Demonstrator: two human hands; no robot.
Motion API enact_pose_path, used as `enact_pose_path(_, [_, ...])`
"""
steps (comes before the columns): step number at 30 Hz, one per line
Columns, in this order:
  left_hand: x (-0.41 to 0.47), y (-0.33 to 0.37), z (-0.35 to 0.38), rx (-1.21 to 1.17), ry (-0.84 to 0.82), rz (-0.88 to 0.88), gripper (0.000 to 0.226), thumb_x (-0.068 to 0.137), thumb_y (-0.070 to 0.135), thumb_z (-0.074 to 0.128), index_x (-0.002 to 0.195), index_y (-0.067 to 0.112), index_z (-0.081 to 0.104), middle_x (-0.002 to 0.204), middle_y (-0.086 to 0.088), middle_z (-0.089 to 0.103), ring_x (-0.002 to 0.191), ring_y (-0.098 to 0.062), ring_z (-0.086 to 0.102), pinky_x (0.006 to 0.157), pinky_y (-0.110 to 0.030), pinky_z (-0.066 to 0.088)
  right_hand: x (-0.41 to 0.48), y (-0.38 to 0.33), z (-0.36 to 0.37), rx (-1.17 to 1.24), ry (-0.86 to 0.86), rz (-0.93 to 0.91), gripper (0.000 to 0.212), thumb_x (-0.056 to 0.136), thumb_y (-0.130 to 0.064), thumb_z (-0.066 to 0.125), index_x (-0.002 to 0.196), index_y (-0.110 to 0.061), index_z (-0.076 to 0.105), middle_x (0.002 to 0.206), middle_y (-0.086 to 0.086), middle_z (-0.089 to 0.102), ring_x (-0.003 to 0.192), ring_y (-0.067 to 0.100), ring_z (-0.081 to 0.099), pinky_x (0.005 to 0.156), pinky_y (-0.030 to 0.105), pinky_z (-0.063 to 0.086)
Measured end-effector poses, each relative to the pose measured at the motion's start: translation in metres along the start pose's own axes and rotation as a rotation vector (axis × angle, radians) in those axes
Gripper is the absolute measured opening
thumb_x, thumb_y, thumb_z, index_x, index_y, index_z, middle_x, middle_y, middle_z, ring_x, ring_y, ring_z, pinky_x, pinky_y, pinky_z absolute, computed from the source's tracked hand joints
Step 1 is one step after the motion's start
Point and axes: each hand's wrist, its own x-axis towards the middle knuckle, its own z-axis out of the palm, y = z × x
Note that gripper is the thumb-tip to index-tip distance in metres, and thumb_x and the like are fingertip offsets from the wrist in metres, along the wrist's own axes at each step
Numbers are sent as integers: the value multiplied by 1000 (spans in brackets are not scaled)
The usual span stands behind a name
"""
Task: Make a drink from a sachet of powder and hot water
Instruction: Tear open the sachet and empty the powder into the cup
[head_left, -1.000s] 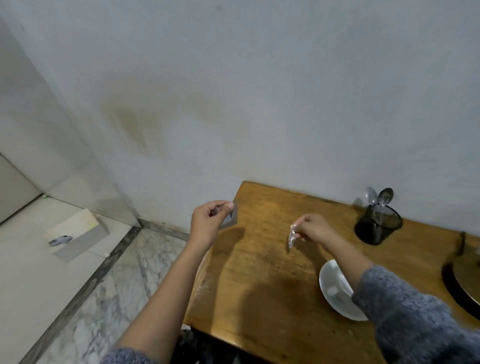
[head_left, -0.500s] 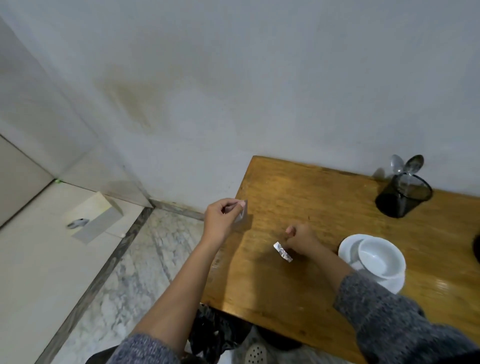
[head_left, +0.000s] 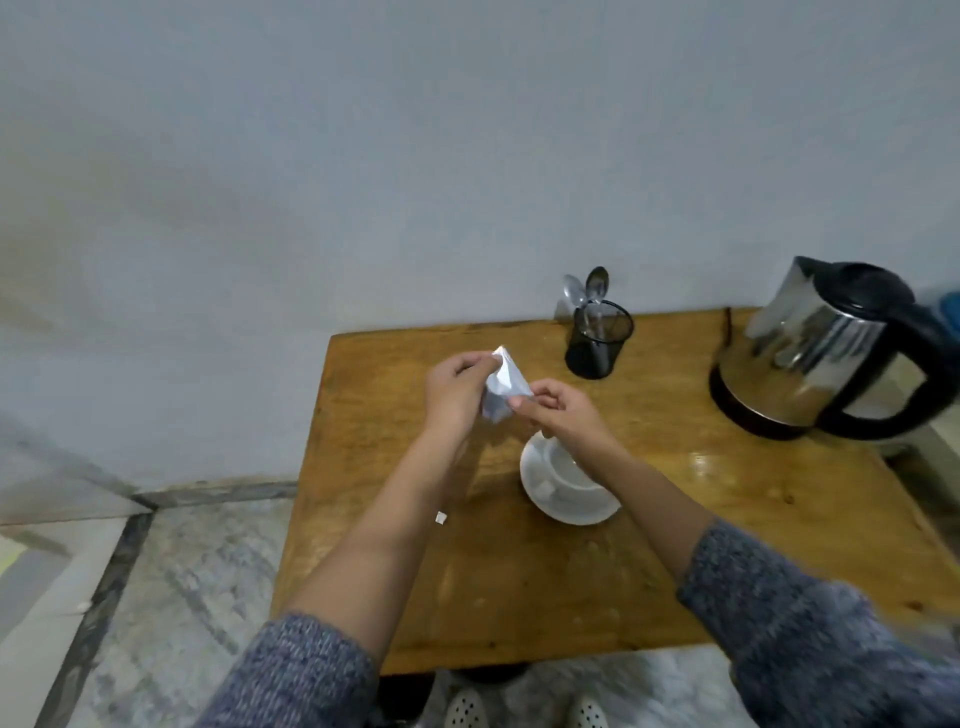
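A silvery sachet (head_left: 503, 385) is held above the wooden table (head_left: 519, 582), both hands pinching it. My left hand (head_left: 454, 392) grips its upper left corner and my right hand (head_left: 558, 410) holds its lower right edge. Just below the hands a white cup (head_left: 569, 470) stands on a white saucer (head_left: 540, 493); my right wrist hides part of the cup. A steel and black kettle (head_left: 815, 353) stands at the right of the table. A small torn scrap (head_left: 441, 517) lies on the table beside my left forearm.
A black mesh holder (head_left: 597, 340) with two spoons (head_left: 586, 291) stands against the grey wall at the table's back edge. The table's left edge drops to a marble floor (head_left: 171, 597). My feet (head_left: 524, 712) show under the front edge.
The view swung right and the kettle came into sight. My hands, apart before, have come together above the cup. The small piece my right hand held now lies on the table.
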Motion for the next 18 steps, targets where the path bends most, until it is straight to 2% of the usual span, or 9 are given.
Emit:
enact_pose_path(3, [-2, -1, 31, 20, -71, -31, 17, 83, 11, 62, 96, 3, 68, 82, -4, 65, 70, -13, 57, 63, -22, 45, -5, 6, -38, 61, 111, 7, 8, 89, -20, 61, 82, -17, 64, 69, -4, 63, 67, 10, 56, 66, 26, 43])
enact_pose_path(6, [-2, -8, 50, 115, -164, -35, 9, 81, 11, 63, 88, 10, 68, 86, -5, 65, 79, -16, 58, 67, -24, 46, -10, 12, -66, 164, 183, 59, 13, 91, -14, 57, 78, -16, 60, 67, 2, 57, 59, 11, 51, 59, 24, 44])
enact_pose_path(8, [-1, -14, 59, 169, -228, -56, 5, 80, 9, 63, 81, 13, 66, 80, -2, 63, 74, -15, 57, 64, -22, 45, -12, 17, -79, 192, 183, 99, 12, 91, -12, 56, 79, -13, 58, 66, 3, 54, 53, 9, 49, 53, 19, 44])
enact_pose_path(12, [-5, -26, 70, 260, -336, -136, 21, 80, 4, 62, 100, 10, 57, 79, -1, 59, 67, -11, 54, 59, -21, 45, -14, 31, -97, 78, 180, 162, 7, 90, -12, 58, 83, -13, 58, 71, 4, 58, 63, 14, 54, 61, 27, 51])
enact_pose_path(15, [-5, -37, 76, 312, -392, -165, 36, 80, 1, 60, 113, 13, 53, 78, -3, 58, 69, -14, 54, 64, -25, 46, -17, 37, -104, -6, 162, 156, 3, 90, -11, 57, 88, -10, 57, 75, 4, 59, 68, 16, 57, 55, 23, 54])
enact_pose_path(18, [0, -47, 84, 455, -428, -89, 30, 79, -4, 57, 103, 14, 61, 62, 2, 50, 59, -12, 47, 62, -28, 41, -16, 42, -108, -125, 171, 147, 7, 89, -10, 59, 84, -13, 56, 72, 2, 59, 62, 14, 57, 50, 21, 52])
